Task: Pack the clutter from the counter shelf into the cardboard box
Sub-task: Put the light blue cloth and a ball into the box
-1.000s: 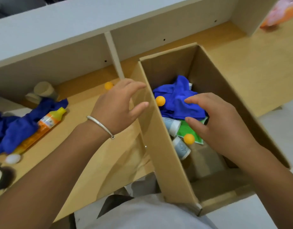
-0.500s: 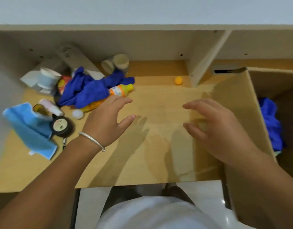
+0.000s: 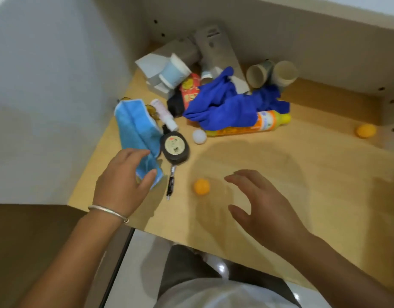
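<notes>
1. My left hand (image 3: 122, 183) curls over the near end of the folded light-blue cloth (image 3: 137, 130), fingers on top and thumb at its lower corner, pinching the fabric at the left edge of the pale wooden shelf board (image 3: 302, 174). A thin silver bangle (image 3: 107, 212) sits on that wrist.
2. My right hand (image 3: 265, 210) hovers over the shelf with fingers spread and relaxed, holding nothing. Its fingertips point at the small orange ball (image 3: 201, 186), near it but apart from it.
3. Just right of the cloth lies a black oval tin with a pale label (image 3: 175, 147), touching the cloth's edge. Below the tin a dark pen (image 3: 171, 184) lies pointing toward me.
4. Beyond the tin rests a small white ball (image 3: 199, 136), just beside a yellow-and-orange plastic bottle (image 3: 258, 125) lying on its side.
5. A crumpled royal-blue cloth (image 3: 227, 105) drapes over that bottle's left half.
6. A slim white tube with pink print (image 3: 164, 114) lies between the light-blue cloth and the royal-blue one.
7. Farther back sit a red packet (image 3: 189, 90), a pale blue paper cup on its side (image 3: 174, 73), grey boxes, and two cardboard tubes (image 3: 271, 74) against the back panel.
8. A second orange ball (image 3: 366, 131) sits far right, well apart from the rest.
9. The cardboard box is out of view.
</notes>
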`<move>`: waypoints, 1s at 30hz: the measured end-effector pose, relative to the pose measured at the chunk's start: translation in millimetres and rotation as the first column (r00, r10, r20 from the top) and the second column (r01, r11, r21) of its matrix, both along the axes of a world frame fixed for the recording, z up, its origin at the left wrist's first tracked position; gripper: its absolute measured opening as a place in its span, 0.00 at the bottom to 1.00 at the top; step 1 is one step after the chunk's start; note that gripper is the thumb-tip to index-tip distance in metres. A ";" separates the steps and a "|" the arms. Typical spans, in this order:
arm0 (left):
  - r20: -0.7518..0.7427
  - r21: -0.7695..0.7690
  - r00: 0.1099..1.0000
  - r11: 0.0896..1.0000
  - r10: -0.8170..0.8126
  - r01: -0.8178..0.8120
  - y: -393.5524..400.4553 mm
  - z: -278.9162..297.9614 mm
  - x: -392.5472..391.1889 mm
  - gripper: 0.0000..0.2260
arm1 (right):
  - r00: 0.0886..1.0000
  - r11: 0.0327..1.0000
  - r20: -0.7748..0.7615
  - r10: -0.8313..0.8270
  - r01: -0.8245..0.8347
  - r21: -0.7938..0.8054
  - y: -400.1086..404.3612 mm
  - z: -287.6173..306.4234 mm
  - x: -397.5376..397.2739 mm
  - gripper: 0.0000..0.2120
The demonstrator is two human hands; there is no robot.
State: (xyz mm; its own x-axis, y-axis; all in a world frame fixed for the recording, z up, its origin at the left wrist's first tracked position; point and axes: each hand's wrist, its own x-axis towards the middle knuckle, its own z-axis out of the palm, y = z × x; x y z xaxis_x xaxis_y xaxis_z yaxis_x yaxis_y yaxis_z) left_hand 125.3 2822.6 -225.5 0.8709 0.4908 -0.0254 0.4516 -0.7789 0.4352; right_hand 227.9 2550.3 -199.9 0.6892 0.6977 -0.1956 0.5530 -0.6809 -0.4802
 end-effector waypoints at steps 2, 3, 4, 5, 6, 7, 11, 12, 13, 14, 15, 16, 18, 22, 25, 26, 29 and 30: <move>0.003 -0.017 0.997 0.997 0.073 -0.073 12.2 -12.7 -9.1 0.22 | 0.999 0.999 0.002 0.039 -0.039 -0.028 20.7 -13.2 -3.8 0.29; 0.007 -0.024 0.995 0.995 0.098 -0.098 16.1 -18.6 -11.6 0.24 | 0.998 0.997 0.009 0.062 -0.062 -0.044 30.4 -19.2 -5.0 0.29; 0.013 -0.026 0.993 0.993 0.117 -0.116 19.0 -23.8 -12.4 0.27 | 0.996 0.994 0.018 0.088 -0.087 -0.062 39.7 -24.8 -5.9 0.29; 0.019 -0.022 0.991 0.991 0.132 -0.131 22.2 -27.9 -11.3 0.30 | 0.993 0.991 0.021 0.112 -0.110 -0.079 47.9 -30.1 -6.5 0.29; 0.027 -0.012 0.989 0.989 0.147 -0.147 26.3 -30.3 -7.7 0.34 | 0.991 0.987 0.016 0.131 -0.129 -0.096 55.5 -35.3 -6.6 0.29; 0.038 0.000 0.986 0.987 0.162 -0.162 32.6 -31.1 -1.6 0.37 | 0.989 0.983 0.009 0.145 -0.143 -0.114 62.5 -40.5 -6.4 0.29; -0.012 -0.017 0.989 0.989 0.147 -0.147 67.7 -29.5 41.0 0.48 | 0.981 0.959 -0.016 0.195 -0.195 -0.205 79.4 -59.9 -2.4 0.29; -0.057 -0.034 0.991 0.992 0.119 -0.121 75.7 -30.3 52.1 0.51 | 0.978 0.953 -0.022 0.206 -0.206 -0.223 81.1 -63.7 -1.1 0.29; -0.110 -0.061 0.990 0.994 0.087 -0.095 82.0 -31.5 62.1 0.52 | 0.976 0.946 -0.027 0.218 -0.218 -0.241 82.1 -67.2 0.0 0.29; -0.164 -0.090 0.985 0.993 0.054 -0.070 86.2 -32.8 70.3 0.53 | 0.973 0.939 -0.028 0.228 -0.228 -0.259 82.6 -70.4 1.0 0.28; -0.207 -0.109 0.978 0.993 0.019 -0.042 88.3 -34.2 76.3 0.51 | 0.972 0.933 -0.028 0.234 -0.233 -0.273 82.6 -73.1 2.0 0.28; -0.227 -0.113 0.974 0.993 -0.011 -0.015 88.6 -35.9 79.9 0.48 | 0.971 0.931 -0.029 0.237 -0.235 -0.280 82.5 -75.3 3.0 0.27; -0.195 -0.094 0.981 0.996 -0.012 -0.007 86.9 -38.9 81.3 0.38 | 0.971 0.932 -0.028 0.236 -0.234 -0.276 82.0 -77.8 5.1 0.25; -0.071 -0.046 0.994 0.996 0.078 -0.081 80.8 -35.1 70.3 0.26 | 0.984 0.957 -0.008 0.177 -0.174 -0.234 75.4 -69.8 9.4 0.24; 0.010 0.019 0.993 0.993 0.118 -0.118 74.3 -19.1 62.0 0.20 | 0.992 0.981 0.027 0.121 -0.115 -0.156 63.5 -51.3 12.8 0.23; 0.034 0.028 0.991 0.991 0.129 -0.130 71.1 -11.2 60.7 0.19 | 0.994 0.987 0.039 0.100 -0.094 -0.130 58.2 -43.2 14.3 0.23; 0.106 0.061 0.986 0.989 0.125 -0.132 56.5 16.4 62.5 0.19 | 0.997 0.999 0.071 0.028 -0.025 -0.043 37.9 -15.8 19.7 0.22; 0.131 0.073 0.985 0.989 0.115 -0.126 49.5 26.8 65.2 0.20 | 0.997 1.000 0.079 -0.003 0.004 -0.006 29.3 -6.1 21.3 0.22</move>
